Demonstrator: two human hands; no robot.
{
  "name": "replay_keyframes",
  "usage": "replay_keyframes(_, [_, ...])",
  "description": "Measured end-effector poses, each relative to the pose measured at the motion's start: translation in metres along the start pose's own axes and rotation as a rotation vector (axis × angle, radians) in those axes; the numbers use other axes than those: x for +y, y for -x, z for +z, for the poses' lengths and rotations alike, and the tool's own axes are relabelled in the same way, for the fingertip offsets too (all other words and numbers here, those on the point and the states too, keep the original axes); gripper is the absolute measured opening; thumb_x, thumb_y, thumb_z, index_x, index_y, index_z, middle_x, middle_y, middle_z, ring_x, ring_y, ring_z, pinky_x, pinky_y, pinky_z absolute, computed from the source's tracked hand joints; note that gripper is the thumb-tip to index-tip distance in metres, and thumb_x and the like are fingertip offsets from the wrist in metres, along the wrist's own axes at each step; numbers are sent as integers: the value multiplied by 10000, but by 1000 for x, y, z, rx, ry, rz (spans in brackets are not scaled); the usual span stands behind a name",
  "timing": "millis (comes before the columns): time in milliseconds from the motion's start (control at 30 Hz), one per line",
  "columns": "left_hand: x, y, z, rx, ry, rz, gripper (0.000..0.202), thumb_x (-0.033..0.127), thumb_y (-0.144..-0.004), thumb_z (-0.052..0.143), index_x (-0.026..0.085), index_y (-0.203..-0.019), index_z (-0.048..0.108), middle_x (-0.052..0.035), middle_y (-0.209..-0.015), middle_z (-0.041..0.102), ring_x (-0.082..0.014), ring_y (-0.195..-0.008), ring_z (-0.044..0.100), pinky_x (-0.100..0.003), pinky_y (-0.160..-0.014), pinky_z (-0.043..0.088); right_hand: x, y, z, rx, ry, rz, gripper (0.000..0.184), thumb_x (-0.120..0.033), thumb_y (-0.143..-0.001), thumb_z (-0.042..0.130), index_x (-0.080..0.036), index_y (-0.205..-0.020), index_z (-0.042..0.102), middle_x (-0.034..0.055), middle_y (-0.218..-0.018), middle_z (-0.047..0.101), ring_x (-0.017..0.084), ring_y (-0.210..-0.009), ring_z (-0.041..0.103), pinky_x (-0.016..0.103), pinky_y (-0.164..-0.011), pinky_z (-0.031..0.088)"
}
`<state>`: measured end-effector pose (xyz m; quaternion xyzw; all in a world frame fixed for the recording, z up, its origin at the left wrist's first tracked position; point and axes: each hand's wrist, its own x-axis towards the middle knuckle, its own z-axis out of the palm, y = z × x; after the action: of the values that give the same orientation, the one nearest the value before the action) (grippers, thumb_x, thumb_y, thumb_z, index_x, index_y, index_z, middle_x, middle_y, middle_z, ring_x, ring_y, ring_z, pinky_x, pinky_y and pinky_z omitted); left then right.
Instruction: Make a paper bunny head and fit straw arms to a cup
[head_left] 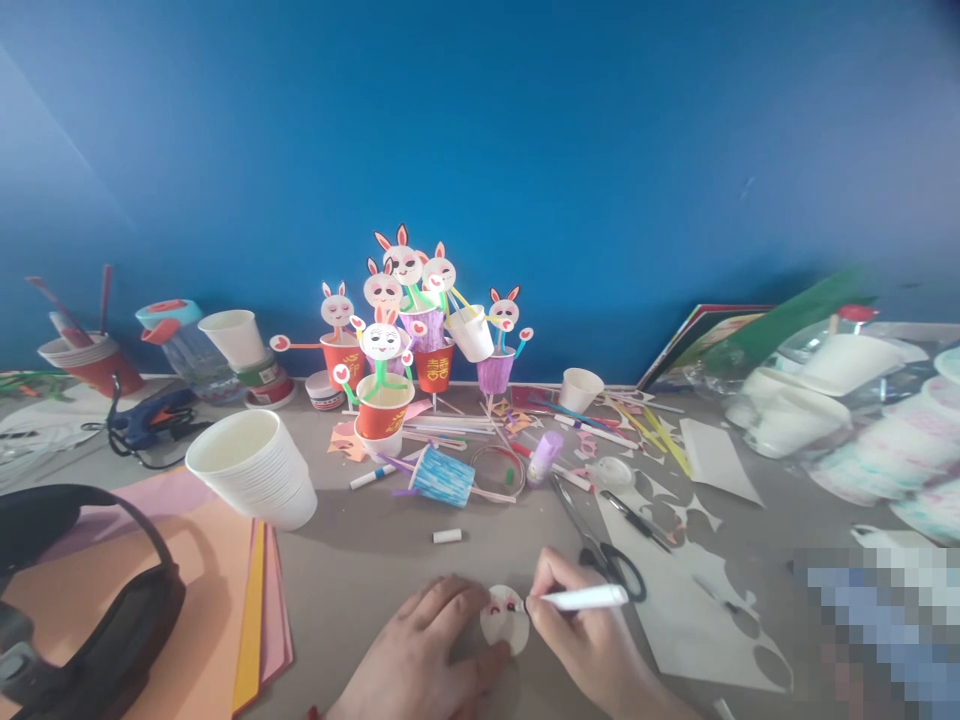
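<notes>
A small white paper circle (504, 635) lies on the table in front of me, with an eye and reddish marks drawn on it. My left hand (427, 650) holds it down, the index finger at its upper left edge and the thumb at its lower edge. In my right hand (581, 635) is a white marker (589, 598), pinched near the tip, which points at the circle's right side. A white marker cap (447, 536) lies loose beyond my left hand. Black scissors (600, 545) rest just beyond my right hand.
Cut-out white paper (690, 600) lies right, with a craft knife (636, 520). Stacked paper cups (255, 470), coloured paper (150, 600) and a headset (127, 630) are left. Rabbit-faced cup figures (384, 395) and a blue-coloured cup (442, 476) stand or lie ahead, before a blue wall.
</notes>
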<state>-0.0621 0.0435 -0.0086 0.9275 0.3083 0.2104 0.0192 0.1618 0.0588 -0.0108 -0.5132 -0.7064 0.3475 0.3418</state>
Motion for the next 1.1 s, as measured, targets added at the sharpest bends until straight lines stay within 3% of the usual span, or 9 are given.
replay_keyframes(233, [0, 2, 1, -12, 18, -8, 399, 185, -822, 670, 309, -1200, 643, -80, -1240, 638, -285, -1132, 612, -406, -851, 618, -1, -1, 0, -2, -3, 6, 211, -227, -850, 444, -258, -666, 345, -82, -563, 346, 129, -506, 355, 246, -491, 288])
replay_keyframes(567, [-1, -1, -1, -11, 23, -2, 337, 208, -881, 616, 313, -1200, 645, -80, -1219, 659, -283, -1108, 636, -415, -826, 632, 1, -2, 0, 3, -13, 4, 224, -228, -847, 452, -264, -662, 331, -85, -557, 342, 131, -498, 359, 246, -489, 288])
replay_keyframes(1100, [0, -1, -1, -13, 21, 0, 372, 203, -849, 649, 315, -1204, 646, -81, -1237, 655, -285, -1115, 632, -416, -834, 630, 0, 0, 0, 16, 3, -17, 224, -235, -849, 452, -264, -662, 332, -87, -556, 336, 127, -495, 354, 240, -483, 290])
